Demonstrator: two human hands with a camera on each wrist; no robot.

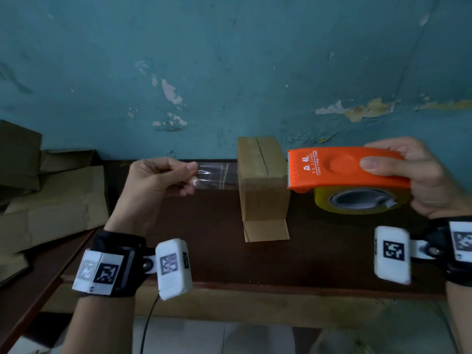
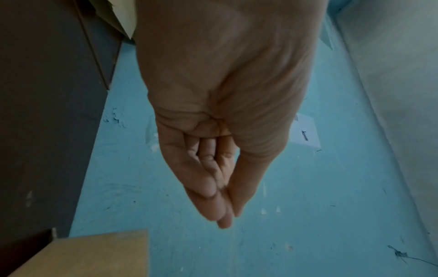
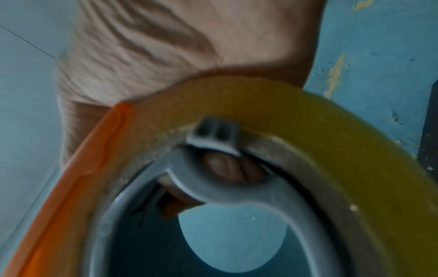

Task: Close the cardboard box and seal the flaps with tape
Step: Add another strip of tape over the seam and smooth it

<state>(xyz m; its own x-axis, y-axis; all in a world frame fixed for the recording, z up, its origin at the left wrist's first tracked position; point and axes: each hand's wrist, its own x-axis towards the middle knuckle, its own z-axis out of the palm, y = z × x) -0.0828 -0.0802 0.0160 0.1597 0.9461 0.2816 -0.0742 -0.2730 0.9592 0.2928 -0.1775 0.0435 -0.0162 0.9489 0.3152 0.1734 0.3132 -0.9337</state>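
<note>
A small cardboard box (image 1: 261, 180) stands on the dark wooden table (image 1: 219, 254), its top flaps folded shut with a seam down the middle; one small flap lies flat at its near base. A strip of clear tape (image 1: 217, 176) stretches from the box's left side to my left hand (image 1: 166, 178), which pinches its free end. A corner of the box (image 2: 94, 254) shows below my pressed-together left fingertips (image 2: 222, 211). My right hand (image 1: 419, 175) grips an orange tape dispenser (image 1: 344, 169) with a yellowish roll (image 3: 296, 112), its toothed edge at the box's right top edge.
Flattened cardboard sheets (image 1: 51, 200) are piled at the left of the table. A peeling teal wall (image 1: 229, 72) rises right behind the box. The table's front edge (image 1: 229, 284) runs near my wrists, with pale floor below.
</note>
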